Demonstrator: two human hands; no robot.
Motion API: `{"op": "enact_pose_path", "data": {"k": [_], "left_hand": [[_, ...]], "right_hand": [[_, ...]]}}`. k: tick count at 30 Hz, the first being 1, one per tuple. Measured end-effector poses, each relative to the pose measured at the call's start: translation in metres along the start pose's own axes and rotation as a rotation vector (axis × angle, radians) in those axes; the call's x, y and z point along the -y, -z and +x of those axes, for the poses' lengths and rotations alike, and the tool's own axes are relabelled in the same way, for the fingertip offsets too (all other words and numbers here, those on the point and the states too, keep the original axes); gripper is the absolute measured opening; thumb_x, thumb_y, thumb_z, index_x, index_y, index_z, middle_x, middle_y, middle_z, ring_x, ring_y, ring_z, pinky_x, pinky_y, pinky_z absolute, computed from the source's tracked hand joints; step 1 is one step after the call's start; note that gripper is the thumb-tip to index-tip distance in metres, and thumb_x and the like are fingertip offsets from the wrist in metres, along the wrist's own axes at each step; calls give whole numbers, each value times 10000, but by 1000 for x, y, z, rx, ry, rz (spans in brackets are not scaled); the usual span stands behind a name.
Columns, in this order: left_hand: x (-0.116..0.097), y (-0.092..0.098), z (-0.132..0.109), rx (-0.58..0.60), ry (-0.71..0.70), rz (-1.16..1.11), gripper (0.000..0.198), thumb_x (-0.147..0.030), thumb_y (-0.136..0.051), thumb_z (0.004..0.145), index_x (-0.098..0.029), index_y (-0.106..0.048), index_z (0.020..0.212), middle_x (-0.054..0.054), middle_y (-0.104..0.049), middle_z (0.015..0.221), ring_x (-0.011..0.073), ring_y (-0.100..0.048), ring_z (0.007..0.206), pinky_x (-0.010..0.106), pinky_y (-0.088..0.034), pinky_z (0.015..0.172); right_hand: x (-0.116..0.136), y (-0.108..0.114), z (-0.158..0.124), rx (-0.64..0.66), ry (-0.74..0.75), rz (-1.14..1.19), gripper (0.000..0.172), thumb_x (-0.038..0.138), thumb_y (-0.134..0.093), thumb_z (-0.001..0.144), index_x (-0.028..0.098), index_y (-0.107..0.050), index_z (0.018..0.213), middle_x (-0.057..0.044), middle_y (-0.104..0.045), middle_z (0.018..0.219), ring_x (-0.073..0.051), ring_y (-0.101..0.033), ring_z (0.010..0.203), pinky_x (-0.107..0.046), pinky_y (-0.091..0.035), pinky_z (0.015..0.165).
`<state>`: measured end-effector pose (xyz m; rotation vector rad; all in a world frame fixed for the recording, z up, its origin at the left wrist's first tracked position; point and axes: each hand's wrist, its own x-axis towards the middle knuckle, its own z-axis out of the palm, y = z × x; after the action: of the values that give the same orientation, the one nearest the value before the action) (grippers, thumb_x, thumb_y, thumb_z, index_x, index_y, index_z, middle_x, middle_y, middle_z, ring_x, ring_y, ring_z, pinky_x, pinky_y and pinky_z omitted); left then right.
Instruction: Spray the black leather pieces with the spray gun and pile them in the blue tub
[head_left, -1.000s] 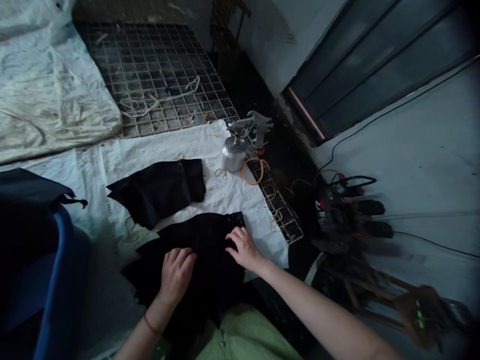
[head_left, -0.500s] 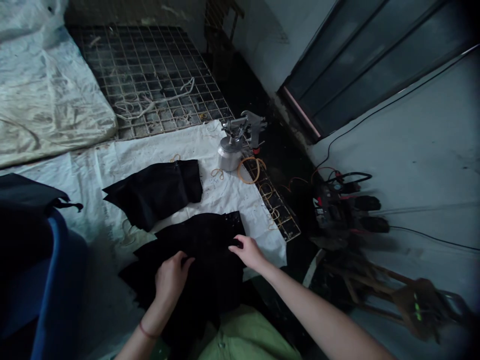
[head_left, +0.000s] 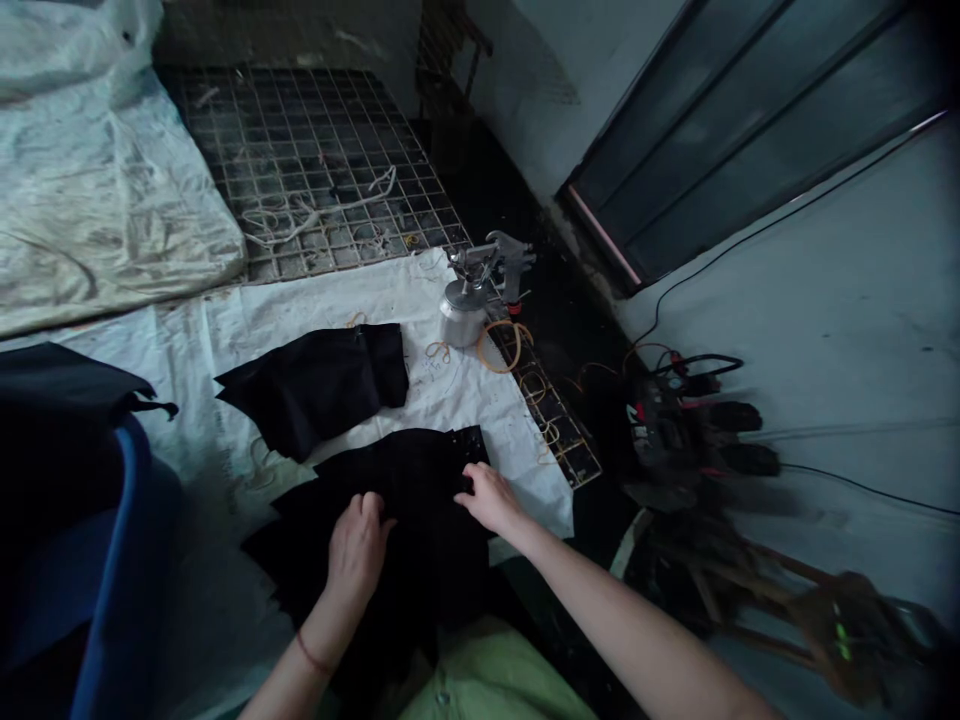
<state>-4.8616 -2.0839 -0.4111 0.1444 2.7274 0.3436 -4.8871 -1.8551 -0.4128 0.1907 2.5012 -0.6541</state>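
A pile of black cloth pieces [head_left: 431, 545] lies in front of me, the pieces overlapping with jagged left edges. My left hand [head_left: 358, 548] is closed on the cloth, fingers curled and thumb to the right. Near the pile's upper right corner, my right hand [head_left: 489, 497] pinches the cloth between thumb and fingers. The dark fabric partly hides the fingertips of both hands. Just beyond lies another black cloth piece [head_left: 322, 385], flat on the white sheet [head_left: 442, 405].
A spray gun with a metal cup [head_left: 463, 310] stands behind the cloth, near a yellowish ring [head_left: 501, 346]. At left is a blue tub [head_left: 124, 540] with black cloth over its rim. Wire mesh [head_left: 300, 130] lies at the back. A dark machine [head_left: 675, 430] and wooden stool [head_left: 817, 620] are at right.
My left hand has shifted slightly right over the black cloth. My right hand stays at nearly the same spot. The whole view has shifted slightly.
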Motion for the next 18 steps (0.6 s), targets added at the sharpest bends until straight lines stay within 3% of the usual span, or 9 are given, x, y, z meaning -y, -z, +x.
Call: {"op": "enact_pose_path", "data": {"k": [2, 6, 9, 12, 13, 15, 18], "left_hand": [[-3, 1, -1, 56, 37, -30, 240, -238, -491, 893, -158, -567, 1107, 96, -623, 1038, 171, -638, 789, 265, -477, 670], [4, 16, -15, 272, 68, -29, 247, -358, -479, 905, -186, -620, 1012, 76, -698, 943, 230, -679, 846, 294, -484, 675], [23, 45, -28, 380, 97, -21, 287, -415, -512, 883, -206, -620, 1047, 61, -726, 867, 251, -691, 848, 304, -478, 686], [43, 76, -25, 384, 94, 51, 316, -440, -559, 848, -242, -604, 1090, 45, -728, 851, 257, -690, 838, 303, -466, 673], [47, 82, -18, 360, 84, 81, 318, -444, -565, 842, -256, -598, 1096, 40, -726, 865, 259, -688, 837, 304, -462, 664], [51, 84, 0, 298, 36, 133, 273, -425, -551, 854, -259, -602, 1064, 38, -717, 898, 258, -679, 832, 306, -456, 648], [53, 64, 28, 145, -95, 149, 164, -339, -544, 867, -209, -624, 928, 65, -677, 948, 242, -645, 881, 312, -465, 714]], "right_hand": [[-1, -1, -7, -57, 97, -21, 125, 148, -680, 753, 170, -619, 860, -81, -615, 944, -217, -593, 910, -309, -455, 815], [-12, 0, -36, -104, 152, 118, 158, 99, -619, 773, 172, -622, 914, -75, -639, 916, -231, -597, 924, -343, -456, 845], [-13, 1, -58, 86, 164, 375, 106, 158, -641, 759, 176, -635, 864, -45, -658, 879, -211, -616, 848, -311, -472, 775], [0, -7, -63, 302, 88, 669, 139, 250, -654, 749, 182, -640, 870, -10, -678, 805, -194, -634, 756, -268, -482, 648], [6, -14, -59, 283, 47, 714, 167, 263, -654, 743, 181, -641, 888, -8, -685, 799, -194, -639, 748, -265, -483, 635], [18, -28, -46, 87, -24, 690, 218, 259, -662, 724, 178, -640, 924, -20, -693, 813, -203, -644, 766, -280, -490, 667], [31, -49, -26, -240, -140, 539, 304, 232, -700, 674, 176, -627, 963, -28, -679, 772, -211, -640, 738, -296, -488, 682]]}}
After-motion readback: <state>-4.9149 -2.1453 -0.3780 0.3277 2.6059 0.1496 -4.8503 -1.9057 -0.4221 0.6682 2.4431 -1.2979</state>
